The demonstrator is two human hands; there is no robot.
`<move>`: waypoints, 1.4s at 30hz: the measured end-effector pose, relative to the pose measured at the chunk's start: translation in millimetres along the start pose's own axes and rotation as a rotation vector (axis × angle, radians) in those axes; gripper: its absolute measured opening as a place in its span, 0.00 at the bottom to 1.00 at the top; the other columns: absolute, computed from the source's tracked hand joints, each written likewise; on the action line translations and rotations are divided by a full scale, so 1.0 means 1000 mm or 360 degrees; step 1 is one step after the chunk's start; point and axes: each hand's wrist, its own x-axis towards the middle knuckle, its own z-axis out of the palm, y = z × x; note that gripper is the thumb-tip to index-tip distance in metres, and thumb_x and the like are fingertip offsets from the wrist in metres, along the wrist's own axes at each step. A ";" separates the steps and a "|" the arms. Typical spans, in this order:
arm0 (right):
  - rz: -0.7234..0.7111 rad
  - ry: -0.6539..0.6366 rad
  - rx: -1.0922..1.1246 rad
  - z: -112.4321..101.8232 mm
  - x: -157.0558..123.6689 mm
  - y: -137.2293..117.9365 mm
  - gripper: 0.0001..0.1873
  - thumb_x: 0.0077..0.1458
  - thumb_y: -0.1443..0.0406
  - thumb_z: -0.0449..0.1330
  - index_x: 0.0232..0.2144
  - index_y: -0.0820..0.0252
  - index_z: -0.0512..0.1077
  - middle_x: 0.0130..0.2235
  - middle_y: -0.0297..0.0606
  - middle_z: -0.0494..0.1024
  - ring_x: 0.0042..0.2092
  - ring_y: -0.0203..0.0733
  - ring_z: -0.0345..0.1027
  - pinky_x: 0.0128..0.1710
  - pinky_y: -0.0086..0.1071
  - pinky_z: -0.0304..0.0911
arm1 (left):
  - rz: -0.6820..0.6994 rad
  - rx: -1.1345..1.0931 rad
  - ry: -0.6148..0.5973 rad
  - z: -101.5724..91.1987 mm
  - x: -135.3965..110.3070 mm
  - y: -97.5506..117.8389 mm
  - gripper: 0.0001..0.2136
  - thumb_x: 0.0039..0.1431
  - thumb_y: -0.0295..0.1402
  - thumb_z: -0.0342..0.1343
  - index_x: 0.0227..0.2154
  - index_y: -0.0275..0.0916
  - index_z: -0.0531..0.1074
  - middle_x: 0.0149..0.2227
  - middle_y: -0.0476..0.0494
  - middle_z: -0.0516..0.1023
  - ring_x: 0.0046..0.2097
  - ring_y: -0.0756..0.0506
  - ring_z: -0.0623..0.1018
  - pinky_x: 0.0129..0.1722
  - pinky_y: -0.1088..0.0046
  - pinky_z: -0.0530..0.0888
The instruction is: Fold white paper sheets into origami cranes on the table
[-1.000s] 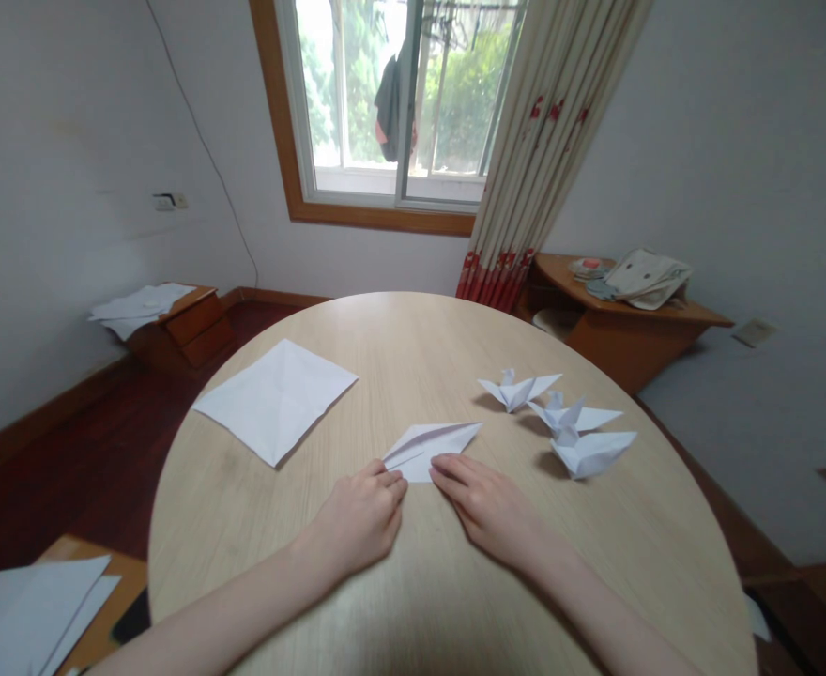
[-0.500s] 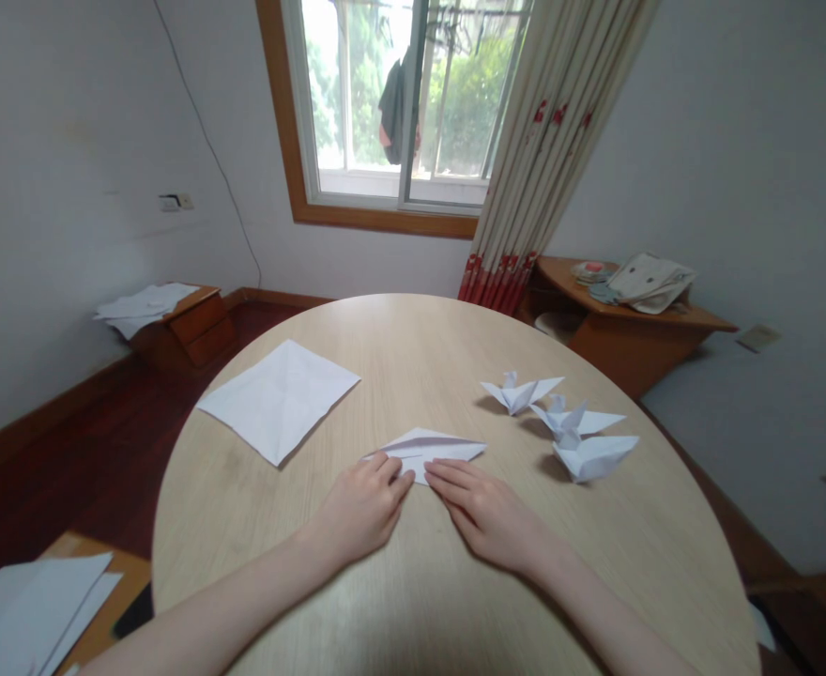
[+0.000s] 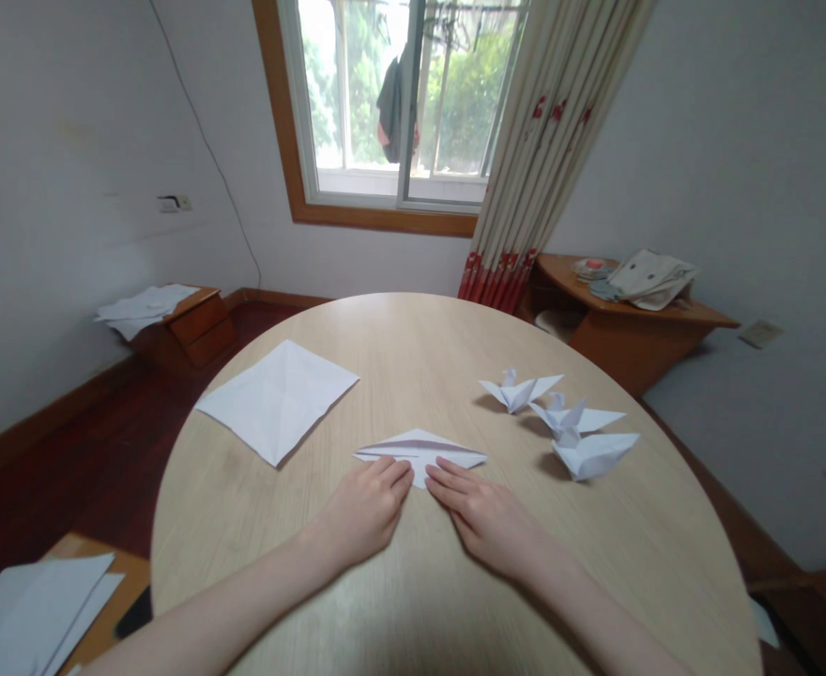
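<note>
A partly folded white paper [image 3: 420, 450] lies flat on the round wooden table [image 3: 413, 582], a long thin shape with points to left and right. My left hand [image 3: 366, 507] rests on the table with its fingertips pressing the paper's near left edge. My right hand [image 3: 481, 512] lies beside it, fingers stretched flat onto the paper's near right edge. Both hands press down rather than grip. A creased square sheet of white paper [image 3: 279, 398] lies further left on the table.
Three folded white paper birds [image 3: 569, 422] stand in a row at the right of the table. Loose white sheets [image 3: 29, 624] lie on a low surface at bottom left. Wooden side tables stand against the walls at left [image 3: 188, 324] and right [image 3: 631, 329].
The folded paper has spread wider to the left and lies flatter, its upper flap opened. Both hands have stayed at its near edge, fingertips shifting slightly.
</note>
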 end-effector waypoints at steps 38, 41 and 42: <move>-0.0311 0.0368 -0.0424 0.005 0.005 -0.004 0.16 0.49 0.79 0.51 0.39 0.66 0.72 0.41 0.46 0.79 0.43 0.47 0.72 0.42 0.36 0.67 | 0.0127 0.0103 0.0200 0.007 -0.001 -0.008 0.06 0.63 0.24 0.49 0.36 0.37 0.70 0.32 0.46 0.78 0.35 0.44 0.77 0.31 0.71 0.72; -0.0333 0.0478 -0.0415 0.008 0.007 0.000 0.16 0.52 0.79 0.50 0.38 0.64 0.71 0.39 0.45 0.79 0.42 0.46 0.72 0.41 0.35 0.66 | 0.0159 0.0146 0.0280 0.009 -0.001 -0.009 0.07 0.64 0.24 0.47 0.35 0.38 0.69 0.30 0.47 0.77 0.33 0.45 0.76 0.29 0.72 0.69; -0.0328 0.0500 -0.0411 0.009 0.007 0.002 0.16 0.52 0.79 0.49 0.38 0.63 0.71 0.39 0.45 0.79 0.41 0.45 0.72 0.40 0.34 0.66 | 0.0177 0.0166 0.0305 0.009 -0.001 -0.009 0.07 0.65 0.24 0.47 0.34 0.38 0.69 0.29 0.47 0.76 0.33 0.45 0.75 0.28 0.72 0.68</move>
